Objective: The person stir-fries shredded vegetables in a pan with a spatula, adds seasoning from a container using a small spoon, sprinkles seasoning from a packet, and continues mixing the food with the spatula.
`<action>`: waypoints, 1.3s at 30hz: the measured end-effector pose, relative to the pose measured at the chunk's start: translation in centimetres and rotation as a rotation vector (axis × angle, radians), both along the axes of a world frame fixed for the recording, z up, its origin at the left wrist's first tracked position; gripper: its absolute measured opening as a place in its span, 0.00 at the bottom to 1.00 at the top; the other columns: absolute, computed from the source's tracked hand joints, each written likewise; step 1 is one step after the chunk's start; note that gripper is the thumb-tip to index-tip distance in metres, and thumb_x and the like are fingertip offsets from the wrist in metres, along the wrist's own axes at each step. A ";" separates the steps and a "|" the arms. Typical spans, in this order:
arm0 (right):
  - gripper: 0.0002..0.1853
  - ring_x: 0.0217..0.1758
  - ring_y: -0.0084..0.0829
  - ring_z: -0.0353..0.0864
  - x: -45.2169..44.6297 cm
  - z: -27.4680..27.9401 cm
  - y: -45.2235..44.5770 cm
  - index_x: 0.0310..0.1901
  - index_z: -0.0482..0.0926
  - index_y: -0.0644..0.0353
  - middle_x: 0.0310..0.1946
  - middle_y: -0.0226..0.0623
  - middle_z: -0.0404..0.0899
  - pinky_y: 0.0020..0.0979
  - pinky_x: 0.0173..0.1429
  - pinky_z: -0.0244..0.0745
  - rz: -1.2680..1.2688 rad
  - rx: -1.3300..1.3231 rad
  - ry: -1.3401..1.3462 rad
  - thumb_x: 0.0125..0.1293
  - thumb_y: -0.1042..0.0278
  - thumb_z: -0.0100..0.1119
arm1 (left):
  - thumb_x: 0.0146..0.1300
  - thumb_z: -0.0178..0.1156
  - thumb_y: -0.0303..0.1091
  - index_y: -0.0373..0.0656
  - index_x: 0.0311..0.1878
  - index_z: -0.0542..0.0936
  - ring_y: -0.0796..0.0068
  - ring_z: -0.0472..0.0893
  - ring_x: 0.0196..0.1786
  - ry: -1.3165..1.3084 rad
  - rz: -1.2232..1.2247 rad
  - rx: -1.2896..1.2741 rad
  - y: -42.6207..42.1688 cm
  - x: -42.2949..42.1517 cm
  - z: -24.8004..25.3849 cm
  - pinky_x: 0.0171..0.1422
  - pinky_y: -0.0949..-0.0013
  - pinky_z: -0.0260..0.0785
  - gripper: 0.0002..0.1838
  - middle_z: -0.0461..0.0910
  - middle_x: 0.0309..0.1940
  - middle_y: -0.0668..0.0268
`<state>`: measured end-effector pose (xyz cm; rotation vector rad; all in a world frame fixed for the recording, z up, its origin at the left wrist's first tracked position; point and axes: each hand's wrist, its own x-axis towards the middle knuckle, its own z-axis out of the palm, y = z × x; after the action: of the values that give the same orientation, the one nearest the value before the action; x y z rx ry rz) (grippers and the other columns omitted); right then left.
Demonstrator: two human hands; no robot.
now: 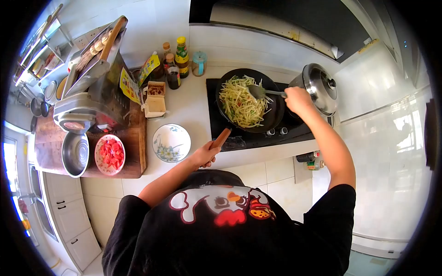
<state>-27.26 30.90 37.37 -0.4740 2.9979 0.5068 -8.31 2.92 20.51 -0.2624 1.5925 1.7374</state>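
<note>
A dark wok (275,112) sits on the black stove (244,141), its wooden handle (222,137) pointing toward me. My left hand (206,155) is closed around that handle. Pale green shredded vegetables (243,102) with a few red bits lie heaped on the wok's left side. In my right hand (299,100) is a metal spatula (258,92), gripped by its handle, with its blade resting against the top right of the heap. The part of the spatula handle inside my fist is hidden.
Right of the wok stands a lidded steel pot (321,87). A flowered plate (171,143) lies left of my left hand. Farther left, a wooden board (133,158) bears a metal bowl (75,155) and a bowl of red chunks (111,154). Sauce bottles (182,57) line the back wall.
</note>
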 end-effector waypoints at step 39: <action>0.07 0.34 0.39 0.81 -6.1 3.4 -6.0 0.31 0.80 0.52 0.26 0.36 0.80 0.39 0.35 0.75 0.785 0.148 -0.070 0.54 0.69 0.51 | 0.65 0.52 0.43 0.43 0.59 0.63 0.84 0.63 0.21 0.001 -0.025 -0.010 -1.4 -1.1 -0.6 0.15 0.80 0.52 0.23 0.64 0.27 0.69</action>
<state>-33.39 24.90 40.79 -1.6128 2.5728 0.7131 -9.40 1.49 19.90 -0.2457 1.5985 1.7117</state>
